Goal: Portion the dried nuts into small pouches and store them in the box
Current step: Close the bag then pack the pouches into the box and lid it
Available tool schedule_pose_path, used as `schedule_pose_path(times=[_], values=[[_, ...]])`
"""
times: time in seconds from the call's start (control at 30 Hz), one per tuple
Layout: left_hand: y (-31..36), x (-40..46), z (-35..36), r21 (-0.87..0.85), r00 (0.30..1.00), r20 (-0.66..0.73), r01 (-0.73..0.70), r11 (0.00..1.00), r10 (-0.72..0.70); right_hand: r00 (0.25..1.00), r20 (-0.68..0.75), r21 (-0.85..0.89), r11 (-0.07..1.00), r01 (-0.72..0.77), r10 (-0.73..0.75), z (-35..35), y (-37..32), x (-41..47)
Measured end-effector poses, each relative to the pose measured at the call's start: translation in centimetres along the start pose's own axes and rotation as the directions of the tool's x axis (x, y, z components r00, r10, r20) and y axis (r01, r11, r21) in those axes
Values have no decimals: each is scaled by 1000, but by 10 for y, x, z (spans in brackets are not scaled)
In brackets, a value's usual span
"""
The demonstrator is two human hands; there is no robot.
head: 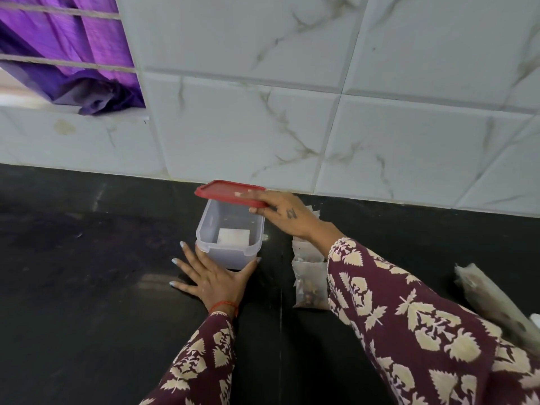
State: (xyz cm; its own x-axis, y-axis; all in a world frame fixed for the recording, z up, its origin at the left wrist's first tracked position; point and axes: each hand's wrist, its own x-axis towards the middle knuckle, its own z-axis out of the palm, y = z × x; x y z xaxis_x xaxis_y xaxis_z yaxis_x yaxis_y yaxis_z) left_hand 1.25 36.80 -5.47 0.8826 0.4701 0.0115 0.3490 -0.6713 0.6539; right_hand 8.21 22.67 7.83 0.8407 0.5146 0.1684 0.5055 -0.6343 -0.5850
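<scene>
Marbled white tiles [292, 83] back what I see, with purple cloth [73, 54] in a window at far left above the black tabletop [87, 258]. My left hand [210, 279] lies flat with fingers [187, 254] spread straight, touching the near wall of the clear box [230, 252], which holds one white pouch [233, 236]. My right hand [280, 211] pinches the red lid [225, 191] tilted over the box's far rim. Filled pouches [309, 282] lie just right, and a larger bag [491, 299] sits at the far right.
</scene>
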Motion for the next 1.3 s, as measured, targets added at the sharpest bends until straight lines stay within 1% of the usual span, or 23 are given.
schedule_pose_path(times=[0.1, 0.2, 0.3, 0.37, 0.43, 0.5, 0.57, 0.67, 0.73, 0.8, 0.83, 0.9, 0.97, 1.0, 1.07, 1.1, 1.13, 1.17, 1.23, 1.3], values=[[1, -1, -2, -2, 1000, 13, 0, 1000, 0, 995, -77, 114, 992, -48, 57, -16, -9, 9], [1, -1, -4, 4, 999, 38, 13, 1000, -13, 982, -164, 181, 982, -59, 89, -29, -15, 13], [1, 0, -7, -41, 998, 67, 24, 999, -21, 980, -186, 185, 982, -34, 69, -35, -22, 9], [-5, -1, -10, -107, 998, 63, 13, 994, -7, 985, -171, 179, 984, -3, 34, -33, -30, 1], [-16, -6, -16, -269, 999, 19, -26, 963, 32, 990, -134, 166, 983, 75, -52, -28, -39, -13], [-34, -12, -28, -486, 998, -54, -66, 872, 45, 980, -97, 142, 972, 185, -173, -20, -47, -29], [-55, -14, -48, -644, 987, -144, -40, 764, -70, 953, -83, 89, 951, 297, -290, -10, -56, -46], [-89, -8, -85, -743, 933, -249, -13, 669, -259, 899, -46, 39, 898, 438, -436, 10, -70, -67], [-105, -4, -110, -760, 903, -293, -21, 650, -313, 860, 29, -4, 861, 509, -509, 23, -74, -80], [-114, -7, -128, -750, 895, -315, -30, 661, -317, 833, 147, -30, 839, 543, -534, 35, -72, -91], [-114, -11, -134, -736, 900, -322, -42, 676, -295, 821, 201, -33, 834, 551, -534, 42, -68, -97], [-112, -21, -137, -671, 919, -332, -71, 738, -214, 819, 288, -40, 849, 527, -495, 54, -57, -106], [-104, -34, -134, -552, 946, -319, -135, 823, -59, 827, 360, -58, 875, 481, -431, 61, -43, -113], [-99, -40, -130, -456, 956, -290, -188, 870, 54, 827, 396, -70, 885, 460, -398, 64, -35, -117], [-88, -52, -118, -202, 945, -146, -317, 927, 292, 821, 450, -101, 893, 439, -352, 68, -22, -123], [-83, -56, -110, -70, 923, -50, -385, 920, 383, 815, 475, -120, 893, 434, -332, 70, -17, -124], [-81, -58, -101, 33, 899, 53, -437, 899, 435, 809, 501, -142, 893, 427, -307, 72, -13, -125], [-77, -59, -94, 106, 882, 151, -464, 880, 447, 802, 530, -169, 893, 417, -274, 72, -11, -126], [-76, -59, -80, 208, 864, 301, -473, 856, 404, 788, 585, -227, 894, 387, -192, 72, -7, -125], [-78, -60, -70, 289, 861, 362, -467, 836, 357, 785, 609, -273, 898, 346, -117, 72, -3, -126]])
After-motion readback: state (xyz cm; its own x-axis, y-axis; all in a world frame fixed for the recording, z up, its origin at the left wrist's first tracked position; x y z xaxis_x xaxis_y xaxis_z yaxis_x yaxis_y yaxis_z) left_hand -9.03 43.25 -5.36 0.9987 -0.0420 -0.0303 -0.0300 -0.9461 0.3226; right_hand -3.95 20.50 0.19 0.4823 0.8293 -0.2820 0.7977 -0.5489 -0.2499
